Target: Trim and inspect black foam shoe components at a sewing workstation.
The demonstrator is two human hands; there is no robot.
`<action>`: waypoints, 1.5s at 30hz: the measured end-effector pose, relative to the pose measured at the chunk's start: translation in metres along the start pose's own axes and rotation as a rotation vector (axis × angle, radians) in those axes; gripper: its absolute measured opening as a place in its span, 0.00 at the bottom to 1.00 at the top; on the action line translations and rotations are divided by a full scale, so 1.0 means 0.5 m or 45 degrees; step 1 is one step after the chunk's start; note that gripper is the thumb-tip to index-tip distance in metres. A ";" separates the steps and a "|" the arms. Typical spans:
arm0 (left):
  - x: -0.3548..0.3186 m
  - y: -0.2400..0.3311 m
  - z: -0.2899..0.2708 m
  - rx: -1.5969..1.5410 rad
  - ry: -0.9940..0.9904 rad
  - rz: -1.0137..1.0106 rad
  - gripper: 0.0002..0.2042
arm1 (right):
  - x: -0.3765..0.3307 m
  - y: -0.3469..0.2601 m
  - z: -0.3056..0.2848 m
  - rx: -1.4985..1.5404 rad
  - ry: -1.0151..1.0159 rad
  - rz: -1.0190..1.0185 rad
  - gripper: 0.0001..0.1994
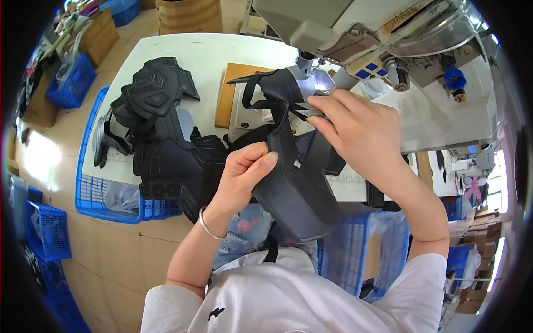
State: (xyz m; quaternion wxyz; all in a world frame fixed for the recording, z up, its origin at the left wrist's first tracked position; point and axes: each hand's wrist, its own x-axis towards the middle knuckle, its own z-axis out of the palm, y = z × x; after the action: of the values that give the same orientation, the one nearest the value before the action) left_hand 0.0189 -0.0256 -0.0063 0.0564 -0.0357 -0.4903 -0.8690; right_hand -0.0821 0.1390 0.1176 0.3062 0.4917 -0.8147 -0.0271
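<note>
My left hand [242,176] is closed on the edge of a black moulded pad [300,202] with cut-out openings, its thumb pressed on top. The pad hangs tilted over my lap, at the front of the table. In my right hand [358,125] is a pair of small metal thread snips [307,109], their blades against the pad's upper strip. Just beyond them, another black piece with a strap loop [277,89] lies under the lit needle area of a sewing machine [347,41]. My right palm hides most of the snips' handles.
Several black moulded pieces [158,136] are heaped on the white table [208,50] to the left. A blue basket [105,191] stands below the table's left edge, and another blue crate [344,244] is to the right of my lap. Cartons and crates stand on the tiled floor.
</note>
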 end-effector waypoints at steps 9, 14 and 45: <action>0.003 0.004 0.012 0.300 -0.052 0.137 0.16 | 0.003 -0.008 0.026 -0.106 0.027 -0.103 0.07; -0.004 0.006 0.001 0.244 -0.002 0.109 0.16 | 0.006 -0.008 0.031 -0.174 0.037 -0.179 0.06; -0.019 0.013 -0.044 0.415 -0.052 0.166 0.15 | 0.015 0.004 0.032 -0.114 -0.017 -0.207 0.06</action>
State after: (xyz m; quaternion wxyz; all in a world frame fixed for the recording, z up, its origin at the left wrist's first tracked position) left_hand 0.0289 -0.0472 -0.0134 0.1077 -0.0754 -0.6222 -0.7717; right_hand -0.0945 0.1296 0.1092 0.3191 0.5418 -0.7722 -0.0915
